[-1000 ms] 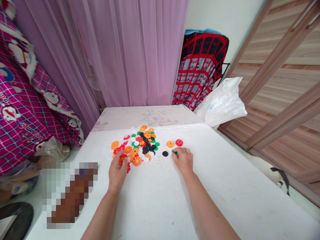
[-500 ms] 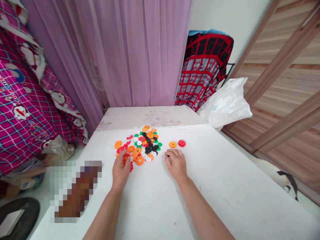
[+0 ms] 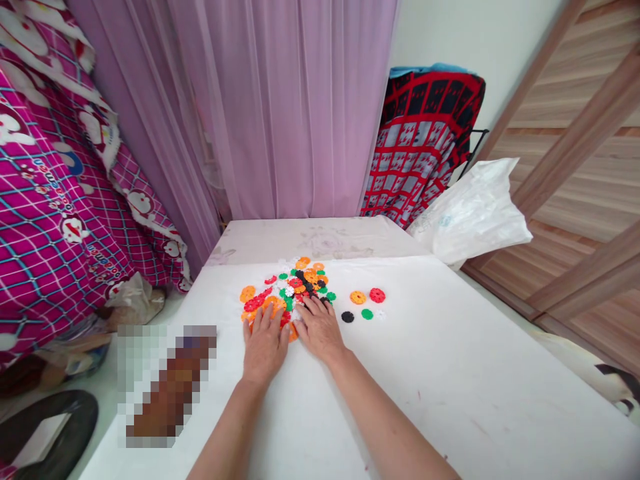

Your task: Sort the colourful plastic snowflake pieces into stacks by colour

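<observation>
– how do the hands sit, from where you are?

– through the head camera i have 2 bare hands, palms down and side by side at the near edge of a pile of toothed discs (image 3: pixel 289 291). the left hand (image 3: pixel 267 343) has its fingers stretched out and slightly parted over orange and red pieces. the right hand (image 3: pixel 323 331) is spread just beside it, over white and black pieces.

– is anything caught under them?

– i cannot tell; the palms and fingers hide that part of the pile from me.

– and off the pile?

– to the right of the right hand i count 5 discs lying apart from it. a yellow-orange disc (image 3: pixel 358 297) and a red disc (image 3: pixel 377 295) are farther out; a black disc (image 3: pixel 347 317), a green disc (image 3: pixel 367 314) and a white disc (image 3: pixel 381 314), faint to my eye against the white cloth (image 3: pixel 410 387), lie closer in.

– what's around the table?

– i see a white plastic bag (image 3: pixel 473 213) by its far right edge and a purple curtain (image 3: pixel 290 107) behind.
</observation>
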The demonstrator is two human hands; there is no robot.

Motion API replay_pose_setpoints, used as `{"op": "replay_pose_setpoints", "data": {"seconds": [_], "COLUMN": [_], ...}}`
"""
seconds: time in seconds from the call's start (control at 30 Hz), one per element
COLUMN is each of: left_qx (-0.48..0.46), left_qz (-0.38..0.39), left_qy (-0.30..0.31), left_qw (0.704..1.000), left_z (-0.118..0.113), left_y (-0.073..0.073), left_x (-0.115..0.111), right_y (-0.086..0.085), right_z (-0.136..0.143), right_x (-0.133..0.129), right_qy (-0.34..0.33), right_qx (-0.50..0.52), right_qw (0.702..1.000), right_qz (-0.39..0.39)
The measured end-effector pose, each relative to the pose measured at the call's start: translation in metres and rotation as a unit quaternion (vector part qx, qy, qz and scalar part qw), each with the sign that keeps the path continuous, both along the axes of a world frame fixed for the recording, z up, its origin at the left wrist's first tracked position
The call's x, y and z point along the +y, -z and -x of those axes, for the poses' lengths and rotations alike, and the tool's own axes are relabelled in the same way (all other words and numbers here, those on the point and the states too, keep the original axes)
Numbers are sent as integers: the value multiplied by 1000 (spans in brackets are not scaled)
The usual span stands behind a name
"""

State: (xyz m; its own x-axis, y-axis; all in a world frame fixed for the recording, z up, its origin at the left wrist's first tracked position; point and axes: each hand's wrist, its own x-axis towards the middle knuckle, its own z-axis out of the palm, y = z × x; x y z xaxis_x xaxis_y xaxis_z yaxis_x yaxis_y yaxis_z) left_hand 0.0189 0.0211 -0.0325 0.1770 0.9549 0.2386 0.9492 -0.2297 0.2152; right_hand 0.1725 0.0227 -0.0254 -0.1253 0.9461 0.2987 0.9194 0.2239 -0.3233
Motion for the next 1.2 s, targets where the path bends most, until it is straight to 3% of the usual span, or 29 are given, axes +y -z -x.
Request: {"op": "replay_pose_setpoints", "data": {"seconds": [0.23, 0.43, 0.67, 0.8, 0.97, 1.2], "left_qx": [-17, -11, 22, 30, 15, 3], "left_qz": [9, 64, 115, 118, 118, 37], "left_qy": [-9, 57, 82, 126, 177, 126], "left_qw": [1000, 996, 990, 985, 977, 991], "left_z": [-1, -2, -28, -33, -15, 13], "left_y": [1, -15, -30, -31, -26, -13], "left_x": [19, 56, 83, 77, 55, 5], "right_y": [9, 12, 24, 24, 21, 30], "right_z": [-12, -17, -25, -26, -28, -34], "right_x": [-32, -33, -28, -28, -30, -43], "right_qy": [7, 21, 39, 46, 65, 90], "right_qx": [15, 35, 97, 125, 155, 190], "right_qw": [999, 994, 978, 975, 972, 969], "right_qz": [-29, -99, -178, -180, -166, -133]}}
